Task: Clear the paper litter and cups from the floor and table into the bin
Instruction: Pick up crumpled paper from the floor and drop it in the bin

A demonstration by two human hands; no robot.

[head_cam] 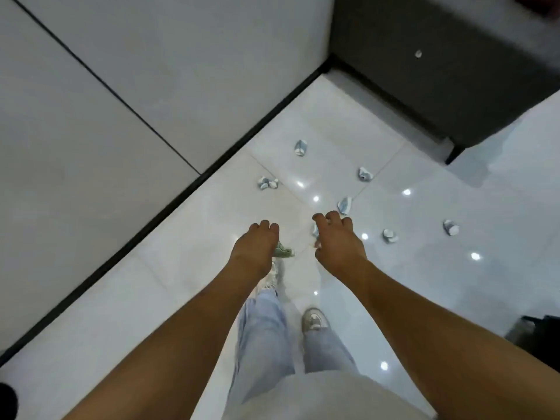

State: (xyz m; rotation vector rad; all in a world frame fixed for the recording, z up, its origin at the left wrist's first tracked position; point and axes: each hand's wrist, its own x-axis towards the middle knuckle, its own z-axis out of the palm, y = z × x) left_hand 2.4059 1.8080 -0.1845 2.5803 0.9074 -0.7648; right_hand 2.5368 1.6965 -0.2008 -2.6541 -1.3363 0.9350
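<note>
Several crumpled blue-and-white paper cups lie on the glossy white floor: one far ahead [301, 147], one by the wall [268, 183], others at right [364, 174], [390, 236], [451, 227]. One cup [345, 205] sits just beyond my right hand [336, 241], which reaches forward with loosely curled fingers and holds nothing. Another blue cup [315, 230] peeks out behind its thumb side. My left hand [254, 247] hangs forward, fingers drooping and empty. A green crumpled cup [284, 250] lies on the floor, partly hidden behind it.
A grey wall [121, 101] with a black baseboard [181, 189] runs along the left. A dark cabinet on short legs [439, 71] stands at the back right. A black object [539, 334] sits at the right edge. My legs and shoes [315, 319] are below.
</note>
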